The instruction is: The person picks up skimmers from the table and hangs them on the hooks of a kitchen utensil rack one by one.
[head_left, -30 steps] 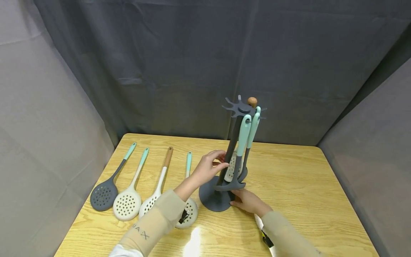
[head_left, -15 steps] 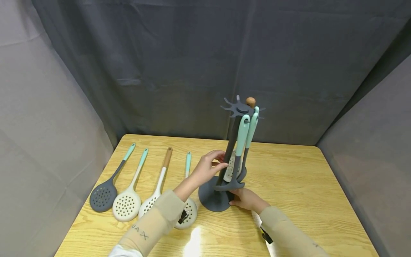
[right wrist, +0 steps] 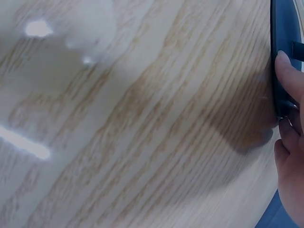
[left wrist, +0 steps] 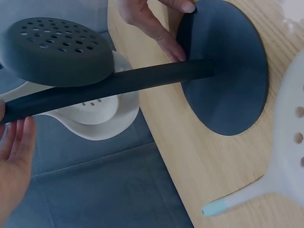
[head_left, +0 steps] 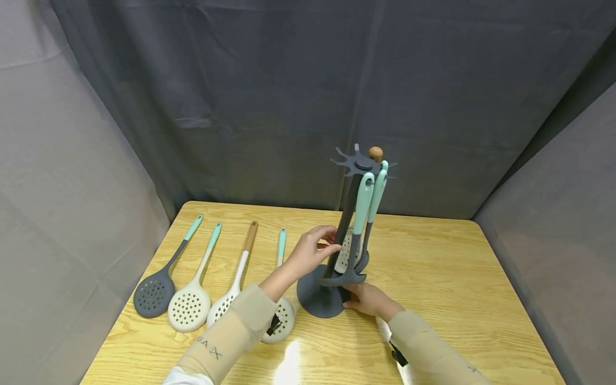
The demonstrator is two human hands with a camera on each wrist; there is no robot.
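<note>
A dark grey utensil stand (head_left: 315, 297) with a round base, a post and a hooked top stands on the table. My left hand (head_left: 310, 254) holds its post between thumb and fingers, seen also in the left wrist view. Low on the right, my right hand (head_left: 370, 300) grips the base's rim; in the right wrist view its thumb (right wrist: 290, 76) lies on top. Several utensils hang on the stand's right side: mint-handled dark ones (head_left: 364, 206), one with a wooden handle end (head_left: 376, 154), and a pale perforated head (head_left: 347, 251) partly hidden. A dark perforated head (left wrist: 61, 52) shows in the left wrist view.
Left of the stand lie several skimmers in a row: a dark one (head_left: 155, 294), a cream one (head_left: 190, 307), a white one with a wooden handle (head_left: 240, 270) and a mint-handled one (head_left: 286, 315) partly behind my left arm. Dark curtain (head_left: 269, 107) hangs behind the table.
</note>
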